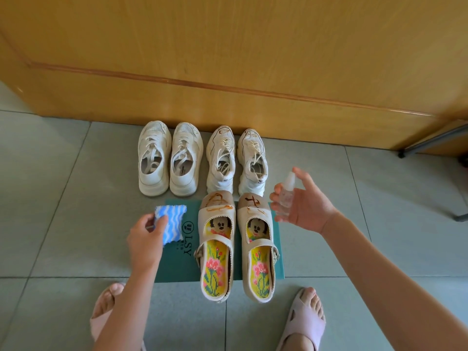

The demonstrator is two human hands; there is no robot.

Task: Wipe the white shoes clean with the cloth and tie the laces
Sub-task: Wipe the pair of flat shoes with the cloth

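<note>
Looking down from the head camera, I have my two feet in pale slippers nearest me, the left slipper (pixel 101 323) and right slipper (pixel 302 323) planted on the grey floor tiles (pixel 63 198). Just beyond them my left hand (pixel 145 239) has its grip closed on a blue-and-white striped cloth (pixel 171 224), pinched at one edge so most of it hangs free. My right hand (pixel 307 206) is wrapped around a small clear spray bottle (pixel 285 198), forefinger raised over the nozzle, which seems to point left toward the shoes.

Between the hands sits a pair of beige strap shoes (pixel 238 249) with cartoon insoles and brown marks on the toes, resting on a green mat (pixel 177 264). Farther off, against the wooden panel (pixel 228 59), stand two pairs of white lace-up sneakers: the left pair (pixel 169 160) and the right pair (pixel 236 163), the latter with brown scribbles on the toes. Their laces look loose.

I judge the step in hand is wetting before wiping. To do it well I would aim the nozzle squarely at a marked toe, close enough that mist lands on the stain and not the insoles, and press briefly. I would re-gather the cloth into a pad under my fingertips, so pressure goes into the mark. Steadying the shoe matters too, since a light shoe could slide on tile.
</note>
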